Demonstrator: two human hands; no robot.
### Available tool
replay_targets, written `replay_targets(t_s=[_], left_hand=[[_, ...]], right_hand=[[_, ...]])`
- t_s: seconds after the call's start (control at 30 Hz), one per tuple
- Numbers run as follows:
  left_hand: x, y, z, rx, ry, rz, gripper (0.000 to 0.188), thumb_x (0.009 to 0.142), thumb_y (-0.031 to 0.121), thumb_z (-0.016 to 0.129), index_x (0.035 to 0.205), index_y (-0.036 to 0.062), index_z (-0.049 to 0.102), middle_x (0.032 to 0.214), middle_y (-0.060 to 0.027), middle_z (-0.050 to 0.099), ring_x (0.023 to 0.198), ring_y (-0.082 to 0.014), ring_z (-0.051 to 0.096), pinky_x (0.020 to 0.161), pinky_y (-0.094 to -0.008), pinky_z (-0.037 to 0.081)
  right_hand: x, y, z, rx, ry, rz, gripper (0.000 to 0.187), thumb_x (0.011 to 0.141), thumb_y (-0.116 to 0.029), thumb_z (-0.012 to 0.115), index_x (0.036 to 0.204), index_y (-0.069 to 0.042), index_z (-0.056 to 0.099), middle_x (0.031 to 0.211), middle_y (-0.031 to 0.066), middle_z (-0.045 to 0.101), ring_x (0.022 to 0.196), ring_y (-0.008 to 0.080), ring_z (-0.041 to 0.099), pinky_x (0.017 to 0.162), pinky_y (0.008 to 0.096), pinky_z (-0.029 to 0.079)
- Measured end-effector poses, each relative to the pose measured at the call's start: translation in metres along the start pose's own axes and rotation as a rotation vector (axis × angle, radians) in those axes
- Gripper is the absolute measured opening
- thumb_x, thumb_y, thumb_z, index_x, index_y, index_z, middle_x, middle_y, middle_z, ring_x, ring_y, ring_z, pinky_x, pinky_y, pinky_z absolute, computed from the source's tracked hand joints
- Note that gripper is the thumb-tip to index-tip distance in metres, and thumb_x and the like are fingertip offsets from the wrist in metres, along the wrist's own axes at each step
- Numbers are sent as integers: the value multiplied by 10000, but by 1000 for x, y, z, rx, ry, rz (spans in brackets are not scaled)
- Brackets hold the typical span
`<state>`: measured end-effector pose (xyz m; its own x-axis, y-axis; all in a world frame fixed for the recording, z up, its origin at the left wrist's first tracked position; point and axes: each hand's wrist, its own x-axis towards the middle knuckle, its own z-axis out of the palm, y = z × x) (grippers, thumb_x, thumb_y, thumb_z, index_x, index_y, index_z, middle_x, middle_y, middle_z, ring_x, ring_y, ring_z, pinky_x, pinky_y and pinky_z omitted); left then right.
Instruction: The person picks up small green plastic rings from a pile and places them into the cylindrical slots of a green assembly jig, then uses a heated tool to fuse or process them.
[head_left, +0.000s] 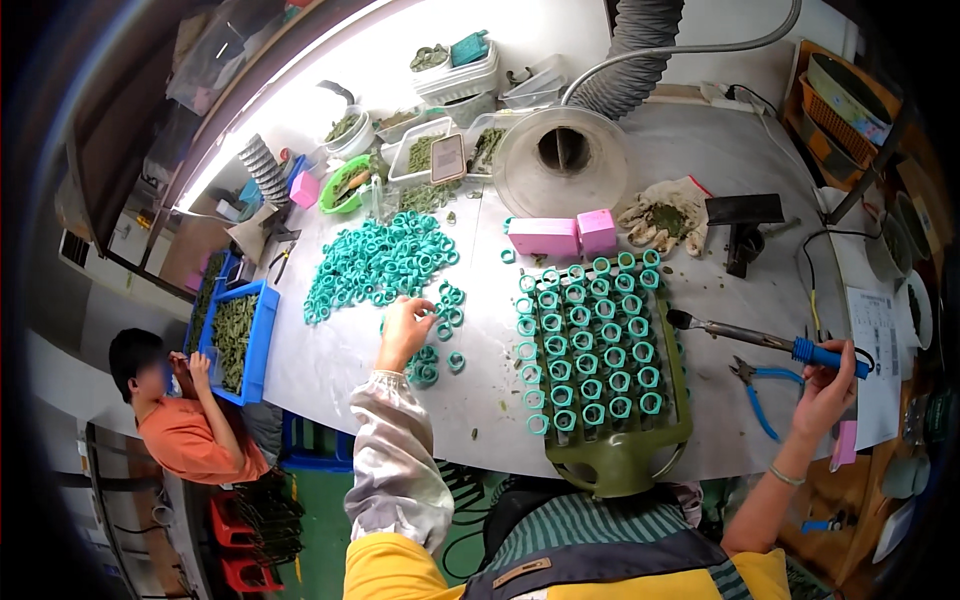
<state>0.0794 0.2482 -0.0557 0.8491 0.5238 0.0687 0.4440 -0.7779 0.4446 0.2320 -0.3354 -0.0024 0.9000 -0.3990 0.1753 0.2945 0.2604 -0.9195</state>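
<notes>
My left hand (405, 332) reaches over the table beside a big heap of teal plastic rings (385, 255). Its fingertips are pinched together among a few loose rings (450, 300); whether a ring sits between them is hidden. My right hand (828, 392) is wrapped round the blue handle of a soldering iron (745, 333), whose metal shaft points left toward an olive-green rack (625, 445). On that rack stand rows of teal rings (590, 342), several to a row, with dark slots between them.
Blue-handled pliers (760, 395) lie below the soldering iron. Behind the rack are pink blocks (545, 237), a soiled glove (668, 215), a black stand (742, 225) and a fume hood (565, 165). Tubs of green pieces (425, 150) line the back. A person in orange (195, 435) sits left, by a blue bin (262, 345).
</notes>
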Motion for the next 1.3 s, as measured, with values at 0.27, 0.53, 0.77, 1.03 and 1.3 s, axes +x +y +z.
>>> replay_targets(t_s=[0.27,0.53,0.77,1.03,1.3], left_hand=[[-5,55,6,-409,88,-110,179,845,124,759,946,25,650,918,-83,681,773,-125,669,643,-255,509],[-35,233,35,-712,-281,437,240,873,10,676,1112,36,677,1115,-74,584,896,-149,620,754,-254,531],[-22,283,96,-393,-95,743,305,773,4,709,1076,30,682,1132,-115,651,1070,-343,554,940,-416,446],[-17,287,105,-347,-146,758,272,787,25,714,1058,43,697,1113,-122,672,1059,-337,585,919,-411,473],[-9,277,86,-484,-63,756,296,813,52,715,1106,56,666,1078,-121,671,982,-288,618,842,-356,504]], right_hand=[[-7,-12,3,-51,32,3,336,964,-317,589,804,-31,661,729,45,643,504,96,533,495,216,433],[-4,-4,6,-38,-53,-21,372,962,-325,603,805,7,659,694,70,647,516,122,586,522,239,473],[-8,11,18,-45,-93,-4,360,968,-319,589,805,-2,638,706,59,645,524,125,604,520,237,486],[-12,21,24,-68,-82,20,322,966,-307,588,831,-21,646,718,45,655,529,117,618,541,240,499],[1,2,-8,-3,-25,-8,348,961,-315,605,795,-14,658,712,64,640,482,113,537,495,240,444]])
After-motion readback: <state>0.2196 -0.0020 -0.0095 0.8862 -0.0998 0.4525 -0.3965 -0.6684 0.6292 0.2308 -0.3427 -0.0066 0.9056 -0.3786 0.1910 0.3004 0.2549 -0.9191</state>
